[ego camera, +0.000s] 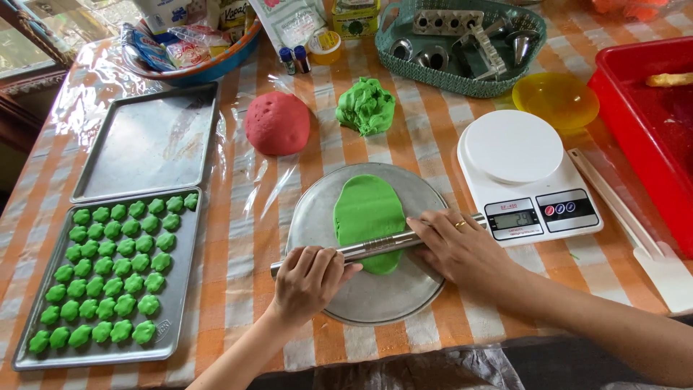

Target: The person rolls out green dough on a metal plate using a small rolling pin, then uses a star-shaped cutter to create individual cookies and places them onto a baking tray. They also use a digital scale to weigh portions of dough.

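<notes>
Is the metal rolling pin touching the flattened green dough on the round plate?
Touching. The head view shows the metal rolling pin lying straight across the lower part of the flattened green dough, no gap visible, with the left hand and right hand pressing on its ends.

The red tub [635, 94] runs off the right edge, and the scale's display [513, 220] is too small to read.
</notes>
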